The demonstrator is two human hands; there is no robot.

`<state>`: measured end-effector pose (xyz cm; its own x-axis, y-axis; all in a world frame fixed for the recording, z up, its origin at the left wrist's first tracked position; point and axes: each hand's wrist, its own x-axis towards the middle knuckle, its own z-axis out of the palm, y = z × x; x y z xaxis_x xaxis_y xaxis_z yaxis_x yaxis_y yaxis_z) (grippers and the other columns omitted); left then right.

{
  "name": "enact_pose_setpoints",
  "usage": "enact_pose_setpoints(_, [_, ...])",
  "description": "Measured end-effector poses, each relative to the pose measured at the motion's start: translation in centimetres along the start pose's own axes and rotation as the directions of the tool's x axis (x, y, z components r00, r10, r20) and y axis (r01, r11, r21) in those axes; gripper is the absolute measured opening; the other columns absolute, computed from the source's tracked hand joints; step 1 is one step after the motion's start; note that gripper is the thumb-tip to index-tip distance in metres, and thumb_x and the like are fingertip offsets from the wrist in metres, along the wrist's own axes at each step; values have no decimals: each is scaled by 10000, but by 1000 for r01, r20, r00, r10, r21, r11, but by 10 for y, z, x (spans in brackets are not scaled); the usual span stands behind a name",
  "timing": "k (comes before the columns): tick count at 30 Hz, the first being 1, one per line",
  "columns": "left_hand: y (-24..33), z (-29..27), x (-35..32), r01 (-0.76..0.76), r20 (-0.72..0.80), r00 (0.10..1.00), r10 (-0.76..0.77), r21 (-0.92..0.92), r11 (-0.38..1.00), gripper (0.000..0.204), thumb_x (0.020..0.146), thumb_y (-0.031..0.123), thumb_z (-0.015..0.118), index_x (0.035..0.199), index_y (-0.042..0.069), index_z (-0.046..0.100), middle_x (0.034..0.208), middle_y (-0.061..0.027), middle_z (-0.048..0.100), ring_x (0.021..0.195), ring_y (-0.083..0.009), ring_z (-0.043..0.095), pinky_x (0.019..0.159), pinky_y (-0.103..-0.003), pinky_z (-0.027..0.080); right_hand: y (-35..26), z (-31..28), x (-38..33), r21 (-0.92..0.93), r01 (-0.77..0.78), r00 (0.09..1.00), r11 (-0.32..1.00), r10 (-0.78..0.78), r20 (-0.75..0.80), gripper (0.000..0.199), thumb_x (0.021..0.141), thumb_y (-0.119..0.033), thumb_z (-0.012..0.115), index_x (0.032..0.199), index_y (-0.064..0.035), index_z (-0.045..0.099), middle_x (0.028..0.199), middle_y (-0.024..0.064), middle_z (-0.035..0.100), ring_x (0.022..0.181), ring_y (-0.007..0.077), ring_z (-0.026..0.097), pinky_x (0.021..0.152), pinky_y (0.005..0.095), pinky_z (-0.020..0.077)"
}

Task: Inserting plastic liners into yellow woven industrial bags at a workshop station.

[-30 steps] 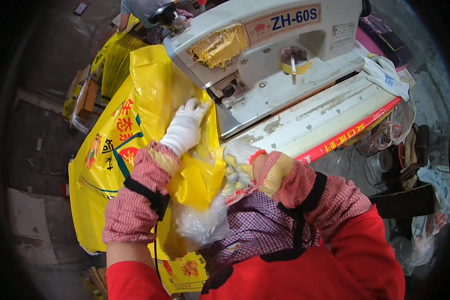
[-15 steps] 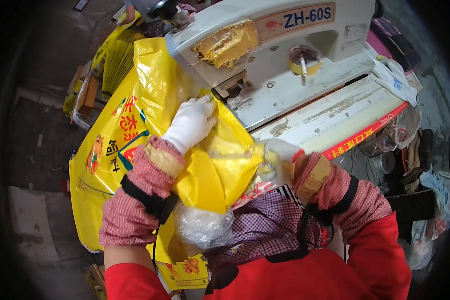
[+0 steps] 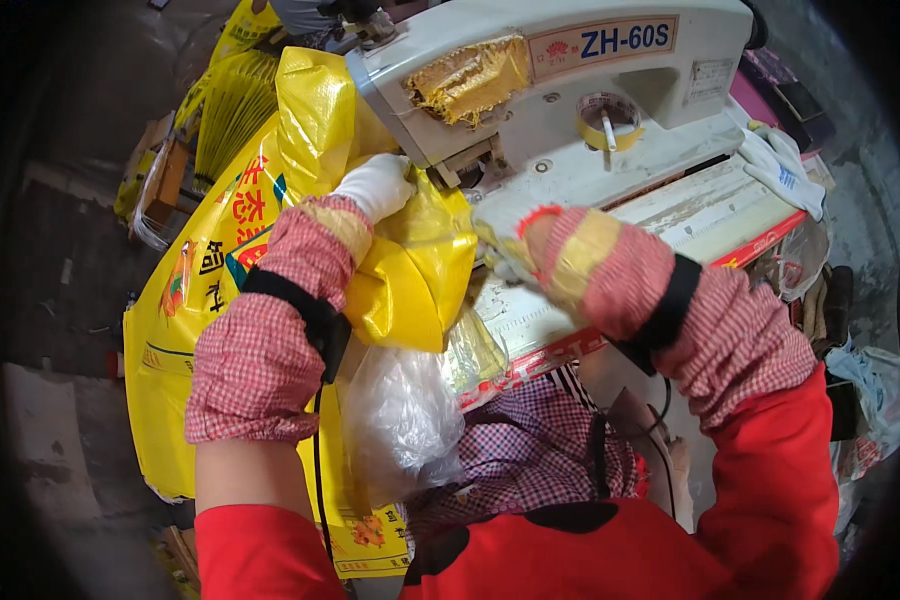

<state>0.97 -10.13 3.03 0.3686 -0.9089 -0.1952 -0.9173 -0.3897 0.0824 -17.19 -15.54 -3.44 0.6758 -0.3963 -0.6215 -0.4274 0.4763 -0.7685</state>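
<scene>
A large yellow woven sack [image 3: 300, 110] with printed lettering drapes over the left end of a white industrial sewing machine [image 3: 670, 100]. My left hand [image 3: 375, 187], in a white glove, grips the sack's folded edge just left of the machine's needle area. My right hand [image 3: 510, 235], in a white and yellowish glove, is beside the sack's right edge over the machine bed [image 3: 530, 315]; motion blurs its fingers, and I cannot tell whether it touches the sack. A clear plastic liner [image 3: 405, 415] hangs out below the sack's folded part.
A tape roll [image 3: 610, 122] with a white stick in it rests against the machine. White gloves [image 3: 778, 170] lie at the bed's right end. Folded yellow sacks [image 3: 235, 110] are stacked at the far left. Checked cloth [image 3: 530, 440] covers my lap.
Both hands have moved up toward the needle area, carrying the sack's folded edge upward. My right hand has shifted left and up, and more of the clear liner and machine bed shows.
</scene>
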Motion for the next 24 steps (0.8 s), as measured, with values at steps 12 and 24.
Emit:
enact_pose_setpoints(12, [47, -74, -156, -693, 550, 674, 493, 240, 680, 461, 714, 499, 711, 920, 88, 678, 866, -113, 648, 872, -316, 611, 806, -385, 481, -20, -7, 7, -280, 201, 969, 939, -148, 198, 161, 825, -218, 588, 846, -61, 622, 628, 66, 548, 525, 204, 529, 482, 342, 434])
enact_pose_setpoints(24, [55, -83, -148, -741, 359, 641, 678, 59, 669, 191, 772, 248, 648, 921, 129, 646, 799, -125, 641, 772, -352, 625, 687, -436, 496, 14, -8, -6, -557, 354, 935, 751, -299, 191, 163, 821, -226, 600, 830, -64, 620, 611, 63, 535, 506, 215, 517, 475, 346, 428])
